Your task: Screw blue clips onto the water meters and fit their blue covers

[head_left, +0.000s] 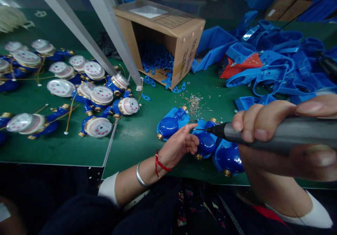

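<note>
My right hand is wrapped round a grey and black power screwdriver, whose thin bit points left over the middle blue meter body. Beside the bit is my left hand, one digit stretched out towards it and the others loosely curled, with nothing visible between them. Two more blue meter bodies flank the middle one: one on the left on a light blue plate, one on the right, partly behind my right hand.
Loose screws lie beyond the bodies. Behind them stand an open carton of blue parts and a blue bin. Blue brackets are heaped at the right. Several meters with clear covers fill the left, near slanting metal posts.
</note>
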### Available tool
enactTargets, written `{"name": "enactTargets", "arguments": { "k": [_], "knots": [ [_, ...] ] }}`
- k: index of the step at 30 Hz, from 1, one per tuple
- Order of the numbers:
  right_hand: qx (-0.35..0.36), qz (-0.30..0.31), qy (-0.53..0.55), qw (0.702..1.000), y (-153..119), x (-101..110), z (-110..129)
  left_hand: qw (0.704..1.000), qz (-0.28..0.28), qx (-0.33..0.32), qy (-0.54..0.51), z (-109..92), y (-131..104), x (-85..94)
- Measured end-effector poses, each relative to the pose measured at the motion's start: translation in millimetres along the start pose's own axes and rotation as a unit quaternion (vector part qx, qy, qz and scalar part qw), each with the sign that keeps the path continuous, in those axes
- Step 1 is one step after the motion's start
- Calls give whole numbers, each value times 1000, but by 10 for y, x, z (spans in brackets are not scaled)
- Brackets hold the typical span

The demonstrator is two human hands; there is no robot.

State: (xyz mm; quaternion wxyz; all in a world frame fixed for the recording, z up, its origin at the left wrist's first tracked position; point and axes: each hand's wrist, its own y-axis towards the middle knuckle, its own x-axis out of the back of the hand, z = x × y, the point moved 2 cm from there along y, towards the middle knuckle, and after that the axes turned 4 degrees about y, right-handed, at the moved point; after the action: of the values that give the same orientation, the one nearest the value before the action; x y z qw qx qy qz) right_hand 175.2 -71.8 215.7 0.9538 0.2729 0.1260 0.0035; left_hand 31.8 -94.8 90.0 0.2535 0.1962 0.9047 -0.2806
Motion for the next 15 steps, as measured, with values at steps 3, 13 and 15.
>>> {"name": "enactTargets", "arguments": {
  "k": [3, 13, 15],
  "knots": [
    [68, -31, 41, 996, 64, 102, -167, 984, -43, -34, 168, 61, -116, 126],
    [-11, -26, 4, 1000, 107, 427, -788, 945, 39, 25, 323, 472, -62, 433],
    [-35, -19, -5, 999, 80, 441, -894, 955, 73, 22, 287, 478, -26, 395]
  ]
}}
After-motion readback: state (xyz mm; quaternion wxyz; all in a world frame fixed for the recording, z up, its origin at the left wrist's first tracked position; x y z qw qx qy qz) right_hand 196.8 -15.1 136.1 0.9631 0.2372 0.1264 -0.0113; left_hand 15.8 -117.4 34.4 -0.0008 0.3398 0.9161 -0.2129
